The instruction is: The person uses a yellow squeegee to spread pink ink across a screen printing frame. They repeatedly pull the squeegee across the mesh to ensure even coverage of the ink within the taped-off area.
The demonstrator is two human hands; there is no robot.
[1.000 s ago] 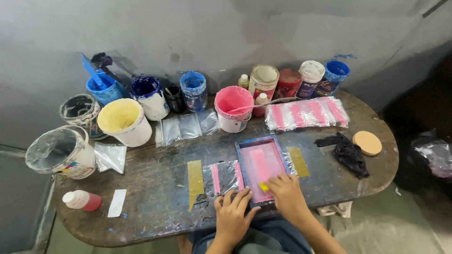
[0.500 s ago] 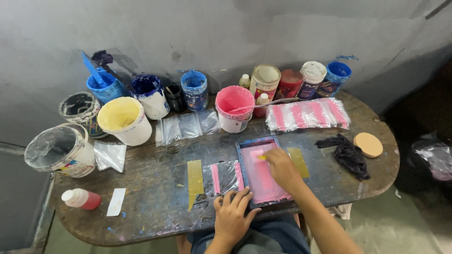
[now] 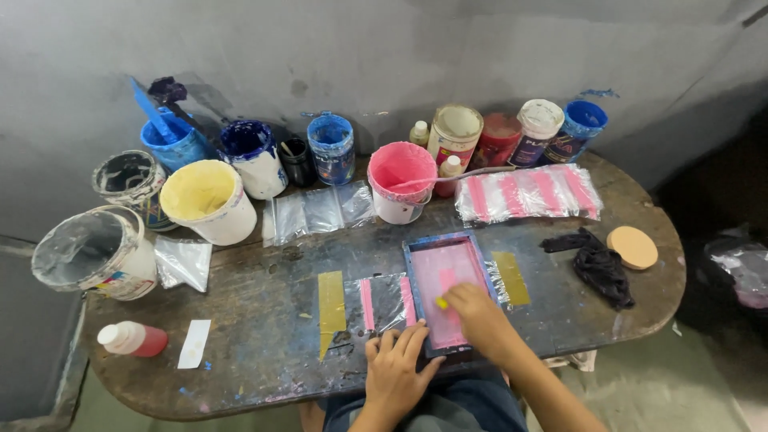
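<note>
A small blue-framed screen (image 3: 445, 288), its mesh pink with ink, lies flat near the front edge of the worn table (image 3: 264, 320). The right hand (image 3: 478, 316) is curled around a little yellow-tipped scraper (image 3: 441, 303), pressing it on the mesh; this looks like the printing stroke. The left hand (image 3: 396, 368) lies flat, fingers spread, steadying the frame's near corner. A finished pink-striped clear bag (image 3: 386, 302) sits just beside it. The stroke calls for even pressure and a still frame.
</note>
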